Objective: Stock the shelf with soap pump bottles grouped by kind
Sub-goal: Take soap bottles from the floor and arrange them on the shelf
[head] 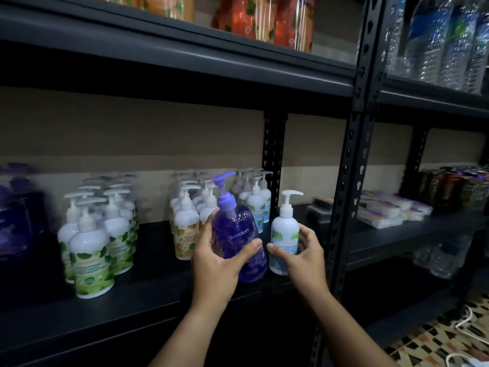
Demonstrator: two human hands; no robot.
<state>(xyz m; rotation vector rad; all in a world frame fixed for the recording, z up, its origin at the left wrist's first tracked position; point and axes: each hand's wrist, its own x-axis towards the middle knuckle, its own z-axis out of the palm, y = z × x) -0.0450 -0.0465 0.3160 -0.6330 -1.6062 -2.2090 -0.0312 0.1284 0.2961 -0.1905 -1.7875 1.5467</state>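
- Already, green-leaf bottles (90,250), yellow-label bottles (186,229) and blue-label bottles (255,205) stand grouped on the shelf (148,295).
- Left hand (219,258) grips the purple Guardian bottle (238,234), unplaced.
- Right hand (301,250) curls around a white blue-label bottle (284,234).

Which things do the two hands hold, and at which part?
The left hand grips the purple bottle round its body. The right hand curls round the lower body of the white bottle.

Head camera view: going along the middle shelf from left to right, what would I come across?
Dark purple bottles → green-leaf white pump bottles → yellow-label pump bottles → purple pump bottle gripped by the left hand → blue-label white pump bottle held by the right hand → flat packets.
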